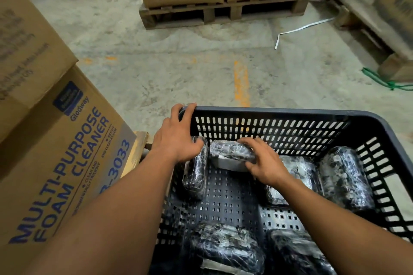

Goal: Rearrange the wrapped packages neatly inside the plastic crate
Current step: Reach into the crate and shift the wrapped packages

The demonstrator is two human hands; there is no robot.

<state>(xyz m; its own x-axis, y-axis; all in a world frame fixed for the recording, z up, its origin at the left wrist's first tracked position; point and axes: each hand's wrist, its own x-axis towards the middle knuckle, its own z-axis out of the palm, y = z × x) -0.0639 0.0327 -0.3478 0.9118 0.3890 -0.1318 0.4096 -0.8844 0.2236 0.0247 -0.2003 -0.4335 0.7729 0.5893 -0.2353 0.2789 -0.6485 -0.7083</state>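
Observation:
A black perforated plastic crate (277,116) fills the lower right of the head view. Several dark packages wrapped in clear film lie inside it. My left hand (176,136) grips the crate's far left corner, its fingers hooked over the rim and its thumb against a package (195,174) lying along the left wall. My right hand (266,161) is closed on a package (230,152) by the far wall. Two packages (345,176) lie at the right, one partly hidden by my right wrist. Two more (225,245) sit near the front.
Cardboard boxes (51,140) printed "Multi-Purpose Foam Cleaner" stand tight against the crate's left side. Boxes on a wooden pallet (223,13) stand across the bare concrete floor. Another pallet (366,24), a white strap (297,29) and a green cord (384,81) lie at the right.

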